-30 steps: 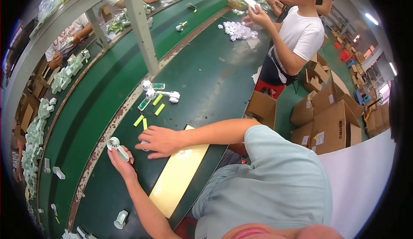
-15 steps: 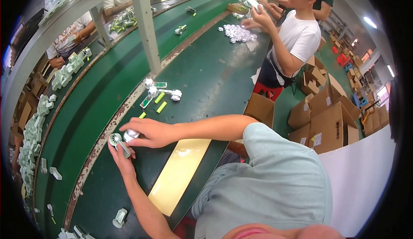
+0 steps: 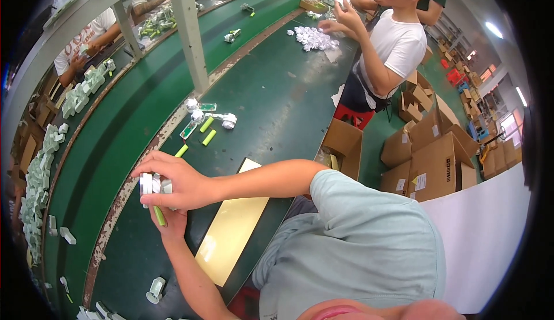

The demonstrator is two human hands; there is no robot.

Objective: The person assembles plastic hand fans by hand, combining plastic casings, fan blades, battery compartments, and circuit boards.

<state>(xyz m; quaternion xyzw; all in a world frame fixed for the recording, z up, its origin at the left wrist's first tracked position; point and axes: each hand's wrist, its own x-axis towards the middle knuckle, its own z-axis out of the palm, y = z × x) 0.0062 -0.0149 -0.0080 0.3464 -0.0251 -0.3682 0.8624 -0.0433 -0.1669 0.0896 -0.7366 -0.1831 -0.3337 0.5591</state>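
My right hand (image 3: pixel 183 183) is closed around a white, round-headed plastic piece (image 3: pixel 152 189), with its fingers over the top and thumb below. Underneath, my left hand (image 3: pixel 172 223) is closed on the lower side of the same bundle, where a pale green plastic housing was seen earlier and is now mostly covered by fingers. A light green battery-like cylinder (image 3: pixel 159 216) sticks out along the left palm. Just beyond the hands lie white round motor-like heads (image 3: pixel 197 116) with green circuit boards (image 3: pixel 188 130) and loose green cylinders (image 3: pixel 209 138).
A yellow sheet (image 3: pixel 234 236) lies on the green bench by my right forearm. One pale green housing (image 3: pixel 156 290) rests nearer me. Left runs a green conveyor (image 3: pixel 133 118) past a metal post (image 3: pixel 189 37). A co-worker (image 3: pixel 395 43) stands beside a white pile (image 3: pixel 314 38); cartons (image 3: pixel 438 167) stand right.
My right hand has brought the white piece over onto the housing in my left hand. The housing's open round end is now covered, and a green cylinder shows below. The view has shifted slightly.
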